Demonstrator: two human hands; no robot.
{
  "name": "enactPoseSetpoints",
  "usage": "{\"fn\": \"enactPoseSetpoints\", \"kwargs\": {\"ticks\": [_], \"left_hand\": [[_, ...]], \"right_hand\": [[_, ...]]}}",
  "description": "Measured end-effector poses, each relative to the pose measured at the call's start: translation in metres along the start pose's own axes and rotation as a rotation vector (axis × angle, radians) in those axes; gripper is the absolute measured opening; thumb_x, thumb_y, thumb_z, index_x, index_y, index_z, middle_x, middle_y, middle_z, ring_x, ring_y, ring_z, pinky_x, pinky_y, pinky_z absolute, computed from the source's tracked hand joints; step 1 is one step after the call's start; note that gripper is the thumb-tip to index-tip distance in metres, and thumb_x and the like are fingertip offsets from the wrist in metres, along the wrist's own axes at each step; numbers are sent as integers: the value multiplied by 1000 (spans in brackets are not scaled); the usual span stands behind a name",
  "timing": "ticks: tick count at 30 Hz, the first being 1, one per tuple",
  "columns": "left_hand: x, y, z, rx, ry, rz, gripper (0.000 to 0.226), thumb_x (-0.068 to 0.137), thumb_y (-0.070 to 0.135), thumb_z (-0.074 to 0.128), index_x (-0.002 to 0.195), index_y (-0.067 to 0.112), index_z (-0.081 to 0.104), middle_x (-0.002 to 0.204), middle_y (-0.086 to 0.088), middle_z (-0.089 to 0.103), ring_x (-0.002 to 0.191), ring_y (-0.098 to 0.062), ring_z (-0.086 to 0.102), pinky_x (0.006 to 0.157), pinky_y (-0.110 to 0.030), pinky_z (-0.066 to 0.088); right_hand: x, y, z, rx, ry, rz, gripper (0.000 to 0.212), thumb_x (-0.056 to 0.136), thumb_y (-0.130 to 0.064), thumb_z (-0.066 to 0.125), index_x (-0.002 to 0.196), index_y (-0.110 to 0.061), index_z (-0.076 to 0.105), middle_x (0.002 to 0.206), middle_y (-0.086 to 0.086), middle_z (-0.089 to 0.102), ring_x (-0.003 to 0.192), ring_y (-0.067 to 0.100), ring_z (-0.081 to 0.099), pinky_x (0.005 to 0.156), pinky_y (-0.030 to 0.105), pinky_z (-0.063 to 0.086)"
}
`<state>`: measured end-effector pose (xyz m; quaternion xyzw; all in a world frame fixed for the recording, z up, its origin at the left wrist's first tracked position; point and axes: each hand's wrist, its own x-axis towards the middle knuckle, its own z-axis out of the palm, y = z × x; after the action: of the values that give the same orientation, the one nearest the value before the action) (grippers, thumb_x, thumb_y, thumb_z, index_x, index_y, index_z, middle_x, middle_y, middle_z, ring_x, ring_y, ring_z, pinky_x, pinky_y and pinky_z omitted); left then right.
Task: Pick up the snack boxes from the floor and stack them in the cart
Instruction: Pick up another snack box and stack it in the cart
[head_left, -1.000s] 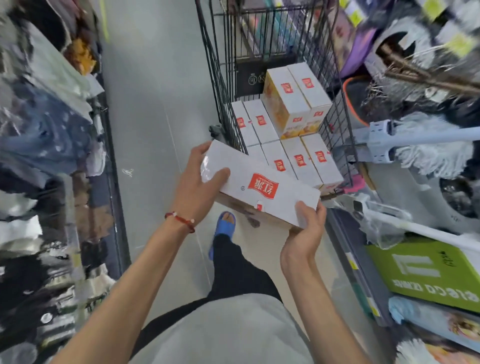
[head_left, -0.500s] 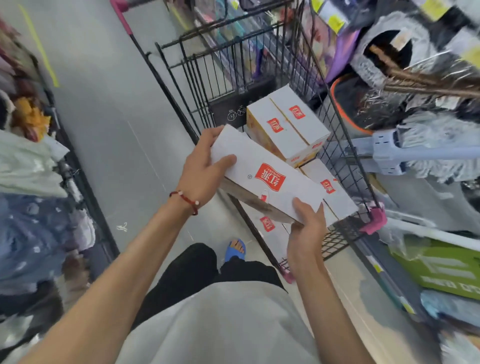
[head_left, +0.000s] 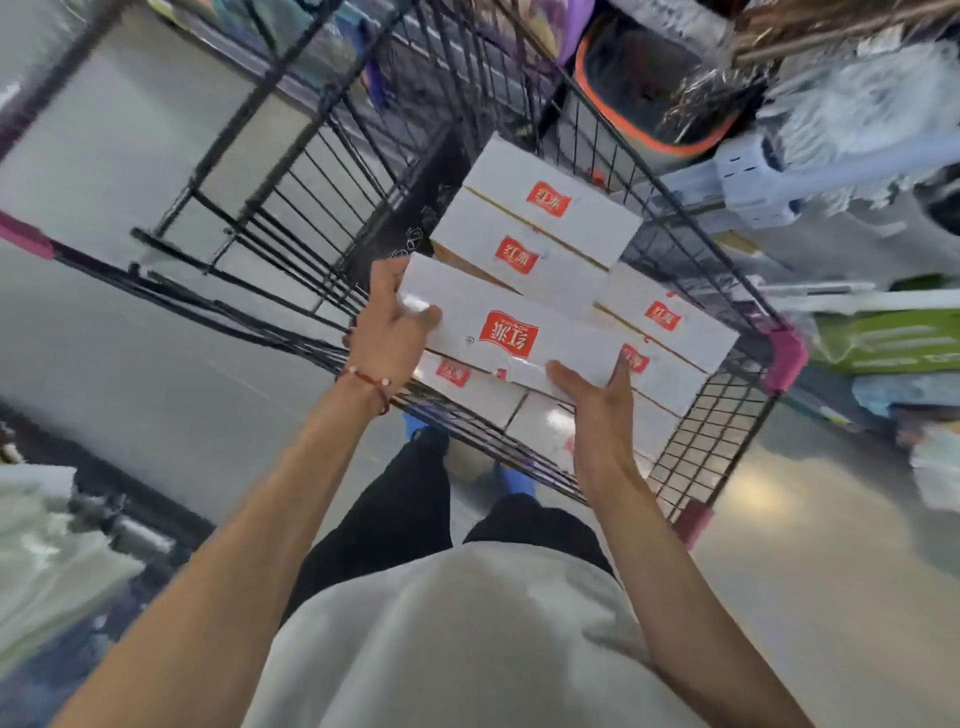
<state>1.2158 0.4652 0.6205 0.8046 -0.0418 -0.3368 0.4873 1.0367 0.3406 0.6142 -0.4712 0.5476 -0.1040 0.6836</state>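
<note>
White snack box (head_left: 511, 336) is hanging mid-frame over the cart (head_left: 727, 431), long axis running upper left to lower right; your left hand (head_left: 387, 340) and right hand (head_left: 597, 397) are gripping opposite ends, fingers (head_left: 567, 372) curled round it.

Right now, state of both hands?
Left hand: grips the held snack box at its left end.
Right hand: holds the same box's right end, over the cart.

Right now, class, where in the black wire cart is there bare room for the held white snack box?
Free: tops of the lower white boxes by the right and near walls of the black wire cart, below the held white box. Crowded: far end, with a raised pair of boxes.
</note>
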Motion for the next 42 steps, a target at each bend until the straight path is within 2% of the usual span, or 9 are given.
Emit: {"fn": "enactPoseSetpoints", "kwargs": {"ticks": [4, 9, 13, 16, 19, 24, 31, 35, 42], "left_hand": [[44, -7, -13, 47, -111, -48, 42, 94, 0, 54, 123, 27, 41, 100, 11, 59, 90, -4, 58, 87, -31, 50], [91, -15, -17, 156, -227, -80, 51, 91, -1, 54, 135, 19, 37, 107, 10, 58, 107, -18, 57, 92, -31, 48], [121, -17, -8, 241, -306, -122, 55, 91, 4, 54, 138, 24, 33, 121, 1, 58, 112, -22, 57, 105, -42, 47], [132, -22, -2, 300, -345, -158, 64, 91, 8, 54, 148, 26, 29, 135, -2, 58, 123, -26, 55, 112, -49, 41], [132, -27, 4, 331, -403, -139, 70, 93, 9, 52, 155, 27, 23, 149, 1, 49, 134, -23, 47, 117, -45, 34], [130, -23, 7, 342, -348, -128, 65, 96, 8, 52, 154, 27, 29, 147, 2, 51, 126, -13, 47, 107, -28, 34], [131, -25, 0, 320, -313, -142, 63, 91, 13, 57, 148, 33, 38, 139, 1, 57, 127, -23, 53, 111, -49, 43], [133, -21, 0, 379, -316, -136, 61, 95, 12, 56, 150, 27, 36, 141, 3, 55, 124, -15, 50, 113, -40, 38], [134, -31, 0, 457, -316, -143, 63, 85, 31, 61, 143, 41, 40, 133, 7, 62, 121, -23, 58, 110, -47, 43]], "right_hand": [[14, 8, 33, -8, 103, 22, 60, 86, -15, 81, 139, -29, 56, 123, -13, 73, 117, 8, 67, 104, 34, 53], [36, 11, 54, -23, 127, 53, 60, 89, -2, 75, 143, -19, 54, 128, -4, 71, 112, 8, 69, 83, 20, 58], [59, 17, 58, -43, 158, 105, 61, 89, -5, 77, 142, -21, 53, 129, -6, 70, 117, 9, 66, 93, 24, 57], [71, 25, 60, -50, 166, 133, 65, 89, -2, 76, 146, -20, 49, 127, -9, 70, 111, 2, 69, 87, 20, 57], [80, 31, 58, -65, 181, 150, 77, 89, -2, 76, 153, -24, 41, 135, -6, 66, 123, 11, 64, 104, 33, 55], [84, 30, 56, -86, 170, 158, 79, 88, 1, 76, 151, -28, 40, 137, -5, 62, 129, 18, 58, 105, 37, 54], [85, 34, 58, -63, 144, 143, 77, 89, 2, 76, 152, -27, 41, 133, -9, 65, 120, 6, 62, 96, 25, 56], [85, 36, 61, -43, 172, 119, 74, 90, 4, 74, 150, -24, 43, 125, -13, 65, 109, -1, 64, 83, 18, 58], [80, 43, 55, -74, 155, 86, 75, 93, -3, 73, 156, -25, 36, 132, -10, 61, 112, -2, 60, 80, 11, 55]]}}
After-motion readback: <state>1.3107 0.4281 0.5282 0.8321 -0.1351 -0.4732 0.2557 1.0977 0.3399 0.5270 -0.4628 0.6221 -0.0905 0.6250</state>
